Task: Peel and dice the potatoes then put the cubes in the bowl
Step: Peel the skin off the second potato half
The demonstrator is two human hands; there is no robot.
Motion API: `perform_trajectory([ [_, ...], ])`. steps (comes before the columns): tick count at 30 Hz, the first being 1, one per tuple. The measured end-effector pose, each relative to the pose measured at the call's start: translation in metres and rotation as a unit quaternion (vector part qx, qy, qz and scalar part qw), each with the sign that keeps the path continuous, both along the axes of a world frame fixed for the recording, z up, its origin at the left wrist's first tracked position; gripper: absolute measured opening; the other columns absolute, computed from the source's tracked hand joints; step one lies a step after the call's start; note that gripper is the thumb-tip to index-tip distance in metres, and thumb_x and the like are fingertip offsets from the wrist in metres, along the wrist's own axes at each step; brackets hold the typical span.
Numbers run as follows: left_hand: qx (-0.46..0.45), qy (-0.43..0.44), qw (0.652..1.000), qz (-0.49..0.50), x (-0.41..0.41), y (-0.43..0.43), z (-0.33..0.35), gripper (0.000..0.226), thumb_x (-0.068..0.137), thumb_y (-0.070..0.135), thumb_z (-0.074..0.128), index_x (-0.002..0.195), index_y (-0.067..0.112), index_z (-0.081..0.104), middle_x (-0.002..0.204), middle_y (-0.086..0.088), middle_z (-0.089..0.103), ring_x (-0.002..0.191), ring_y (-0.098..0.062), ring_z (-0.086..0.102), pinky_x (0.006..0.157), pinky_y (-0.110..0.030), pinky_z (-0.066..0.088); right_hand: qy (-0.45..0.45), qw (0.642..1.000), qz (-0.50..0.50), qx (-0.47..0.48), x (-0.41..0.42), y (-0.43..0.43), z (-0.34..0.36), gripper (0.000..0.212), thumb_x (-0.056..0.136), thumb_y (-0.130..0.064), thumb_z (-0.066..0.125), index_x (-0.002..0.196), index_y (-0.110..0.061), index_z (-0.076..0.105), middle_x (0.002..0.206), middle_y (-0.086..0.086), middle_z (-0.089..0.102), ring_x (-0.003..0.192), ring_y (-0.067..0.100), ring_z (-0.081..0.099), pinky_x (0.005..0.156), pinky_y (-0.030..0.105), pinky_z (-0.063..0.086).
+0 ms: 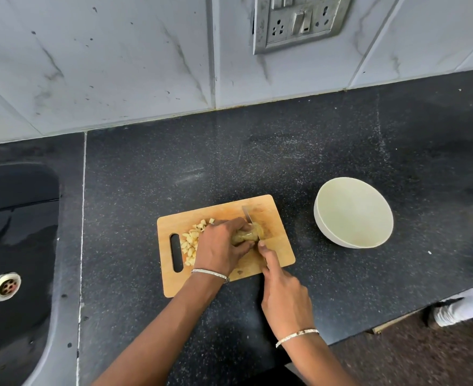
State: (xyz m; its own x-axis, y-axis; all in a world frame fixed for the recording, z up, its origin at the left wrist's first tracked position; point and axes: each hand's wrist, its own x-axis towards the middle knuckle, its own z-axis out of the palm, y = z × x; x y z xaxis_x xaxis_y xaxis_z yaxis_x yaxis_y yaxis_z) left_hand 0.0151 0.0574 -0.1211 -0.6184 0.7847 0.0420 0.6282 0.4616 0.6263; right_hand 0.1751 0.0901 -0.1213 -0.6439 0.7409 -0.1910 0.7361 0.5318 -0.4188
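Note:
A wooden cutting board (278, 250) lies on the black counter. My left hand (221, 246) grips a peeled potato (248, 235) at the board's middle. My right hand (282, 296) holds a knife (248, 214) by its hidden handle, forefinger stretched along the spine. The blade stands in the potato's right part, its tip pointing away from me. A heap of several potato cubes (192, 242) lies on the board's left side, partly behind my left hand. A white bowl (353, 213) stands to the right of the board with nothing in it.
A dark sink (15, 246) with a metal drain (5, 286) is sunk into the counter at the left. A tiled wall with a socket plate (299, 20) rises behind. The counter's front edge runs at the lower right, with a person's white shoe (452, 313) below it.

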Motion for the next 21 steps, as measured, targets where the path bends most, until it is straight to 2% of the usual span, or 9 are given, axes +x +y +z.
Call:
perform_trajectory([
  [6,-0.007,-0.009,1.000,-0.002,0.001,0.000,0.002,0.026,0.074,0.034,0.079,0.098,0.031,0.069,0.094,0.011,0.071,0.084,-0.014,0.064,0.071,-0.025,0.044,0.009,1.000,0.011,0.007,0.004,-0.001,-0.002,0.052,0.103,-0.033,0.032,0.144,-0.053,0.007,0.097,-0.001,0.069,0.082,0.031,0.068,0.062,0.043,0.050],
  [10,-0.026,0.002,0.999,-0.020,0.002,-0.002,0.006,0.031,0.078,0.034,0.076,0.106,0.032,0.062,0.097,0.008,0.067,0.086,-0.016,0.061,0.066,-0.025,0.039,0.042,0.999,0.020,0.008,0.005,0.002,0.000,0.050,0.103,-0.033,0.034,0.145,-0.047,0.012,0.092,0.000,0.070,0.075,0.030,0.067,0.054,0.037,0.038],
  [12,-0.038,0.013,0.998,-0.052,0.003,-0.001,0.009,0.040,0.079,0.032,0.074,0.115,0.031,0.056,0.107,0.005,0.063,0.093,-0.018,0.059,0.072,-0.028,0.044,0.057,0.998,0.013,0.008,0.006,0.003,0.001,0.043,0.103,-0.034,0.034,0.140,-0.039,0.013,0.087,0.001,0.071,0.073,0.031,0.067,0.053,0.035,0.033],
  [15,-0.048,0.026,0.994,-0.090,0.003,0.004,0.017,0.043,0.080,0.026,0.070,0.119,0.032,0.053,0.118,0.004,0.052,0.101,-0.019,0.053,0.086,-0.033,0.046,0.074,0.997,-0.010,-0.008,0.007,0.003,0.002,0.026,0.102,-0.036,0.036,0.120,-0.029,0.019,0.081,0.007,0.071,0.073,0.035,0.066,0.053,0.036,0.031],
  [17,-0.075,0.042,0.993,-0.086,0.003,0.012,0.022,0.037,0.080,0.030,0.066,0.115,0.035,0.056,0.116,0.004,0.050,0.103,-0.020,0.051,0.086,-0.036,0.048,0.072,0.997,-0.014,-0.013,0.007,0.003,0.003,0.023,0.102,-0.037,0.037,0.112,-0.027,0.020,0.079,0.008,0.070,0.074,0.037,0.065,0.054,0.037,0.031],
  [21,-0.168,0.056,0.982,-0.064,0.005,0.034,0.036,0.032,0.082,0.041,0.065,0.113,0.038,0.059,0.114,0.002,0.044,0.107,-0.026,0.049,0.082,-0.041,0.050,0.084,0.996,-0.015,-0.027,0.008,0.002,0.007,0.021,0.101,-0.038,0.039,0.111,-0.025,0.025,0.081,0.006,0.068,0.077,0.035,0.065,0.056,0.039,0.033],
])
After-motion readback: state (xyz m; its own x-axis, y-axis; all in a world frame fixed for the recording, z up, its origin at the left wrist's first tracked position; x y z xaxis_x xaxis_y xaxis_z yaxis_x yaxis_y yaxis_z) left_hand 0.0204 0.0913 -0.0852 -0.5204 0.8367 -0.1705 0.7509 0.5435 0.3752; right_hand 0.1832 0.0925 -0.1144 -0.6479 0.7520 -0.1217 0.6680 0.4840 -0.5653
